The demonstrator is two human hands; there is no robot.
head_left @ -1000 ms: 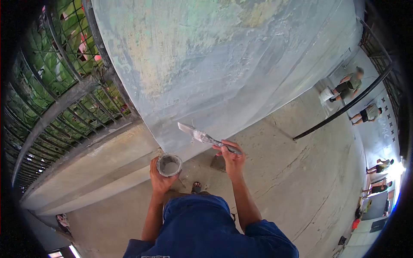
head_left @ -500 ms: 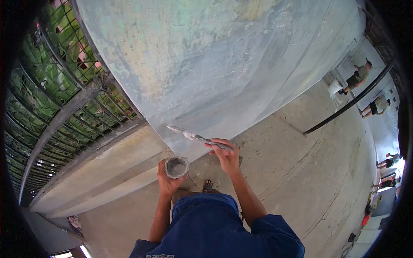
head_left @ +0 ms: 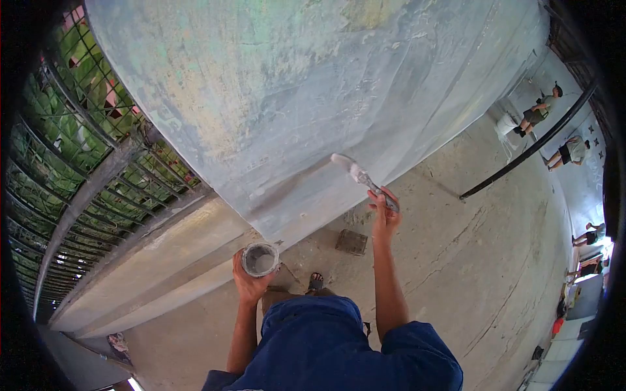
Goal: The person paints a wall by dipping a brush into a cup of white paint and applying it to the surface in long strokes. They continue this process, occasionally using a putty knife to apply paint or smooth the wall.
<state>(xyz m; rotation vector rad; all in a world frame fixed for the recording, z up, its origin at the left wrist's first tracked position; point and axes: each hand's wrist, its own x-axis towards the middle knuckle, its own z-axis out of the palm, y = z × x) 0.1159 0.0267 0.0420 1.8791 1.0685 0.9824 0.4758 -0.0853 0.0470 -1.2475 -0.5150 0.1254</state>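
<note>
While the left hand (head_left: 250, 284) curls around the side of a round cup (head_left: 246, 260), its fingers partly hidden behind the wall of the cup, the right hand (head_left: 386, 220) pinches the handle of a brush-like tool (head_left: 358, 174), fingers and thumb closed on it. The cup sits just below the center of the frame, its opening facing the camera; grey, paste-like material (head_left: 264, 262) lies inside, and the rim is crusted with the same color. The tool is right of center, tilted, its pale-coated end pointing up and left over the blotchy wall (head_left: 287, 104); whether that end touches the surface I cannot tell. A darker streak (head_left: 290, 189) runs from near it toward the lower left. A dark square block (head_left: 352, 242) rests on the floor (head_left: 450, 260) between the hands. At upper right, a white bucket (head_left: 506, 124) stands near a person (head_left: 538, 112); its contents are too small to make out.
</note>
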